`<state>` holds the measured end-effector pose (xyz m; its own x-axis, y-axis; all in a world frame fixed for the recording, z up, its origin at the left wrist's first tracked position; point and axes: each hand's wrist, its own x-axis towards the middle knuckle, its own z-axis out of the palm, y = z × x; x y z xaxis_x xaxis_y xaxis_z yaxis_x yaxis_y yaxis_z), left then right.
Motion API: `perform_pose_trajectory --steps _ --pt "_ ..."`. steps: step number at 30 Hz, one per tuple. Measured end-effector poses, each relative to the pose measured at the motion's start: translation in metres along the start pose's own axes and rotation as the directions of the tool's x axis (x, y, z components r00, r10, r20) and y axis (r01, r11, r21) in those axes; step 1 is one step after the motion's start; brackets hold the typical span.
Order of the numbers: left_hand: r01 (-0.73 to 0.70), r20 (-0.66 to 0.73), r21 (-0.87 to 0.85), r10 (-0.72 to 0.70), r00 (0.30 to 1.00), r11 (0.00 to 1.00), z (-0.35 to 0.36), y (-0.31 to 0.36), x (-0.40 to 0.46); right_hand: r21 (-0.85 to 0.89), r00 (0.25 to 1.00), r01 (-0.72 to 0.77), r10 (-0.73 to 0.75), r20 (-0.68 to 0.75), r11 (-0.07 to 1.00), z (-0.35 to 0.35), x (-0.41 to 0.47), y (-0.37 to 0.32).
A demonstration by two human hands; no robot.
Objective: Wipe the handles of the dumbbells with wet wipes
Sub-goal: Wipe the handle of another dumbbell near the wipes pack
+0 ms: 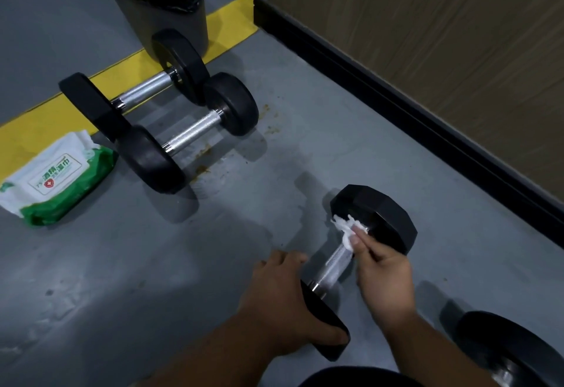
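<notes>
Right hand [385,280] pinching crumpled white wet wipe [346,228] against chrome handle [335,264] of black hex dumbbell [374,219] lower centre, left hand [283,301] gripping its near head, two more black dumbbells [171,130] and green-white wipes pack [58,182] at left

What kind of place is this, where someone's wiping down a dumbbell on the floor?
Probably a gym or workout area. Several dumbbells lie on a grey painted floor crossed by a yellow line, with a lined bin standing beside them.
</notes>
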<state>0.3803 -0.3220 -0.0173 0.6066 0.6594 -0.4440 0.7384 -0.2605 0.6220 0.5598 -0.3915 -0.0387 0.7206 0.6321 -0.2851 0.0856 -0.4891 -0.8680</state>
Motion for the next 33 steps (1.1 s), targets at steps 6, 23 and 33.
perform_pose_trajectory --steps 6,23,33 --pt "-0.055 -0.022 -0.001 0.055 0.998 0.998 -0.001 0.001 0.0 -0.142 0.913 0.142 -0.074 0.402 0.98 0.006 -0.018 0.004" --pt "-0.005 -0.015 0.004 0.005 1.0 1.0 -0.003 0.002 -0.003 -0.008 0.994 0.054 -0.053 0.099 0.999 -0.001 0.0 0.01" --pt "0.002 -0.036 -0.011 -0.003 0.999 1.0 0.002 0.002 -0.005 -0.107 0.994 0.102 -0.099 0.034 0.989 -0.004 0.009 0.005"
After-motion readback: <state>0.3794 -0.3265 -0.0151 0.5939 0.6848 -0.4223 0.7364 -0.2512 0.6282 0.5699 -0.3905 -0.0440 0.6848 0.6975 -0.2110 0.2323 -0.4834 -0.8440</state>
